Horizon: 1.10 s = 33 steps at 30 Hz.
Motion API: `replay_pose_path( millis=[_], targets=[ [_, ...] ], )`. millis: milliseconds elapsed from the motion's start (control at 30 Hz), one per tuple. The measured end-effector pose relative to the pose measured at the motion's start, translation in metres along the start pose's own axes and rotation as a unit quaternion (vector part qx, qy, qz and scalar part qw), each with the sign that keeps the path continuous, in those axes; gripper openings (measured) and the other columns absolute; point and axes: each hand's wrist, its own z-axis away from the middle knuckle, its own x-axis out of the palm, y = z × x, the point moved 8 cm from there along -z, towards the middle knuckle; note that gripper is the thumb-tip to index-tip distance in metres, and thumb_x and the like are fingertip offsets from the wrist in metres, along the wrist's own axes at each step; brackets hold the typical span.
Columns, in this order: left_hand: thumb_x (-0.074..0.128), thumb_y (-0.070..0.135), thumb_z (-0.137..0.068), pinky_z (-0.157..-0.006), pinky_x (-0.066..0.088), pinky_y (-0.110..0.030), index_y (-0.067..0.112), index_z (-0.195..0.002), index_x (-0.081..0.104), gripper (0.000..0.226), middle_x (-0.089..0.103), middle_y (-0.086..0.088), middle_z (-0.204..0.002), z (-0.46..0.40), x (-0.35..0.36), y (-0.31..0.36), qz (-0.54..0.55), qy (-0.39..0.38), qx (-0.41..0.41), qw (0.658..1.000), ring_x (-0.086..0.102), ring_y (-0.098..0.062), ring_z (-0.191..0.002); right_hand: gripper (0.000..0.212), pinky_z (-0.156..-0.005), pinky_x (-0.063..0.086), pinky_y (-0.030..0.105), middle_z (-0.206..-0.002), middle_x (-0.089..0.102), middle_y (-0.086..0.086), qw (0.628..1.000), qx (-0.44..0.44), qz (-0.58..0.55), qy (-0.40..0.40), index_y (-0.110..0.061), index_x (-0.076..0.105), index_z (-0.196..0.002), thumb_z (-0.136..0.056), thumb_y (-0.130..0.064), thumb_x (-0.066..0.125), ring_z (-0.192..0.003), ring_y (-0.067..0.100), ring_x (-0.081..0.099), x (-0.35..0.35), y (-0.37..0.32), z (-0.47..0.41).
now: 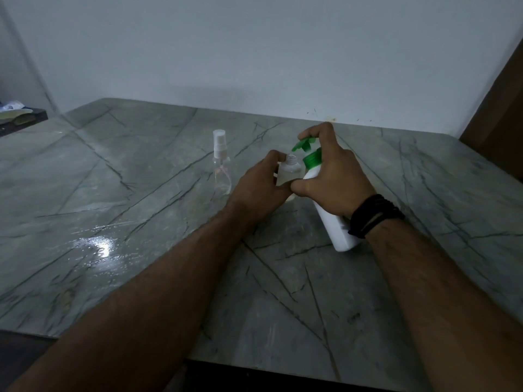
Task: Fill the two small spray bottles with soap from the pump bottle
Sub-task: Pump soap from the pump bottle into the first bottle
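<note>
On a grey veined bench (141,193), a capped spray bottle (220,162) waits at left, well clear. The left hand (259,185) grips an uncapped spray bottle (288,172), steadying its open neck under the green spout. The right hand (334,171) wraps the white pump bottle (336,227), a finger on the pump head (304,142), apparently to dispense soap. No labels are legible.

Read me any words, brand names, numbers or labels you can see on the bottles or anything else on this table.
None can be read.
Pump bottle: plain white side showing, no legible print; the right hand covers part of it.
Open spray bottle held by the left hand: clear, no print visible.
Capped spray bottle: faint pinkish marks, too small and blurred to read.
Items at the far left edge: too blurred to read.
</note>
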Motion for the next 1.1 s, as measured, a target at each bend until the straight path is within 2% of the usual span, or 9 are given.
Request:
replay_pose_path(
  millis=[167,300,500,700,833,1000,1100],
  targets=[
    [0.071,0.036,-0.085,-0.082,0.057,-0.039,0.02,-0.124,0.047,0.048,0.064,-0.003,-0.121,0.0,0.0,-0.001,0.0,-0.003,0.0,1.0,0.065,-0.017,-0.097,0.067,-0.074,0.058,0.042,-0.1,0.064,-0.001,1.0,0.0,-0.001,0.006,-0.028,0.042,-0.115,-0.059,-0.025,0.08,-0.079,0.018,0.066,-0.001,0.001,-0.001],
    [0.071,0.034,-0.085,-0.082,0.057,-0.039,0.019,-0.125,0.048,0.048,0.064,-0.002,-0.121,0.001,0.001,0.0,0.007,-0.004,-0.002,1.0,0.065,-0.017,-0.096,0.072,-0.075,0.059,0.04,-0.101,0.066,-0.002,1.0,-0.008,0.006,0.011,-0.031,0.042,-0.122,-0.062,-0.022,0.081,-0.079,0.016,0.066,-0.001,-0.001,0.001],
    [0.07,0.035,-0.086,-0.083,0.057,-0.037,0.019,-0.126,0.047,0.05,0.063,-0.003,-0.123,0.0,0.001,0.001,-0.004,-0.007,-0.004,1.0,0.064,-0.018,-0.099,0.068,-0.076,0.058,0.042,-0.104,0.064,0.0,1.0,0.002,0.0,0.005,-0.029,0.042,-0.116,-0.057,-0.028,0.077,-0.084,0.021,0.065,0.0,0.003,-0.001],
    [0.07,0.034,-0.086,-0.08,0.058,-0.039,0.021,-0.124,0.047,0.047,0.064,-0.002,-0.119,0.001,0.0,0.0,-0.004,-0.001,-0.001,1.0,0.064,-0.015,-0.095,0.074,-0.076,0.058,0.036,-0.107,0.065,0.001,1.0,-0.009,0.005,-0.003,-0.028,0.042,-0.126,-0.065,-0.02,0.081,-0.083,0.018,0.066,0.001,0.0,0.0],
    [0.07,0.035,-0.085,-0.08,0.058,-0.039,0.019,-0.125,0.047,0.049,0.064,-0.003,-0.12,0.0,0.0,0.0,-0.002,-0.001,0.0,1.0,0.065,-0.017,-0.096,0.07,-0.072,0.058,0.037,-0.101,0.065,-0.001,1.0,-0.003,0.002,-0.009,-0.028,0.043,-0.12,-0.063,-0.019,0.082,-0.078,0.016,0.065,0.0,0.001,0.0],
    [0.069,0.039,-0.086,-0.085,0.056,-0.036,0.02,-0.129,0.046,0.053,0.062,-0.003,-0.126,0.002,0.0,0.001,-0.001,0.002,-0.005,1.0,0.061,-0.014,-0.099,0.07,-0.075,0.059,0.038,-0.104,0.063,-0.003,0.999,-0.019,-0.002,0.04,-0.028,0.042,-0.121,-0.064,-0.018,0.081,-0.081,0.013,0.065,-0.008,-0.001,0.003],
    [0.069,0.045,-0.085,-0.087,0.057,-0.041,0.021,-0.133,0.047,0.058,0.063,-0.001,-0.126,0.005,0.0,0.003,0.021,0.008,-0.001,1.0,0.064,-0.016,-0.103,0.077,-0.076,0.059,0.042,-0.106,0.064,-0.001,0.995,-0.026,-0.02,0.099,-0.033,0.038,-0.128,-0.063,-0.026,0.078,-0.084,0.018,0.066,-0.017,0.002,0.005]
  ],
)
